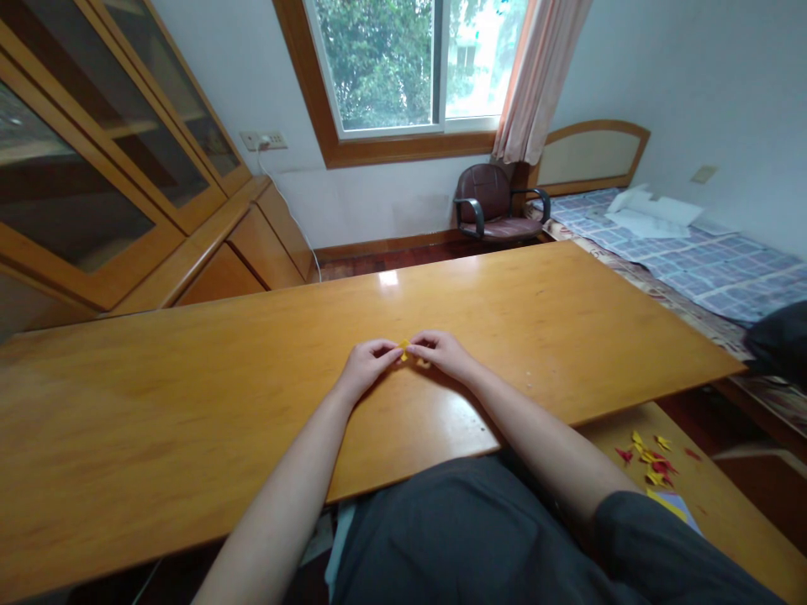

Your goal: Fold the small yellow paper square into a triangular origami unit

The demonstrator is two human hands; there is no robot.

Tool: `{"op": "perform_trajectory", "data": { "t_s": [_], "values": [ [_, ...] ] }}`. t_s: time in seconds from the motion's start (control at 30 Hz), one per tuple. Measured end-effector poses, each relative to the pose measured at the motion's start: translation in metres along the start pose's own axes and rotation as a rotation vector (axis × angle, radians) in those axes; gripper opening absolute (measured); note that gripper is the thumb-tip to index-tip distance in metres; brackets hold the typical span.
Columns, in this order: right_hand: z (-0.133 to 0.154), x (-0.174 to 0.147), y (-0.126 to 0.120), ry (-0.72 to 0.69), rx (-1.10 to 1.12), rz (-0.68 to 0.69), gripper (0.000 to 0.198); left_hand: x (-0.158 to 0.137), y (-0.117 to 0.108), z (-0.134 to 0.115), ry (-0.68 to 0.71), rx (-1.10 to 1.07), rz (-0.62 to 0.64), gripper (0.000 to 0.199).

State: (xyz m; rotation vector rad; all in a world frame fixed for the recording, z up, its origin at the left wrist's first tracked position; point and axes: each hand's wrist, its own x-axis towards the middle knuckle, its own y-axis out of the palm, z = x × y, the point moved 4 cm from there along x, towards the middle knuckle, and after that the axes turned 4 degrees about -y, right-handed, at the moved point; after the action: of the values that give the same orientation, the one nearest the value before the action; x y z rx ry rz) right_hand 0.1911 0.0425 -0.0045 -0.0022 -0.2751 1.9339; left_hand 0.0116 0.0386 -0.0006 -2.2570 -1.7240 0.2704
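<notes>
Between my two hands, just above the wooden table [208, 403], is a small piece of folded yellow paper [404, 349]. My left hand [371, 363] pinches its left side between thumb and fingertips. From the right, my right hand [441, 351] pinches the other side in the same way. Fingertips cover part of the paper, so its exact folded shape cannot be made out.
On a lower surface at right lie several red and yellow folded paper pieces [656, 462] and a stack of paper sheets [677, 508]. Beyond the table stand a maroon armchair [488, 197] and a bed [706, 252]. A glass-door cabinet [151, 260] borders the left.
</notes>
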Motion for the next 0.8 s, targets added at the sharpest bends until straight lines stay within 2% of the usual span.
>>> {"op": "perform_trajectory", "data": {
  "t_s": [0.27, 0.57, 0.67, 0.8],
  "values": [
    [0.0019, -0.0002, 0.0002, 0.034, -0.021, -0.011, 0.036, 0.0012, -0.0001, 0.0016, -0.019, -0.013, -0.008, 0.034],
    [-0.0022, 0.0005, 0.001, 0.003, -0.08, 0.012, 0.036, 0.0028, -0.0061, -0.003, 0.059, -0.045, -0.137, 0.031],
    [-0.0007, 0.0008, -0.0025, -0.024, -0.095, -0.046, 0.035, 0.0041, -0.004, 0.0002, 0.049, -0.063, -0.1, 0.034],
    [0.0006, 0.0008, -0.0043, -0.042, -0.094, -0.061, 0.035, 0.004, 0.0009, 0.0013, 0.055, 0.063, 0.001, 0.03]
  ]
}}
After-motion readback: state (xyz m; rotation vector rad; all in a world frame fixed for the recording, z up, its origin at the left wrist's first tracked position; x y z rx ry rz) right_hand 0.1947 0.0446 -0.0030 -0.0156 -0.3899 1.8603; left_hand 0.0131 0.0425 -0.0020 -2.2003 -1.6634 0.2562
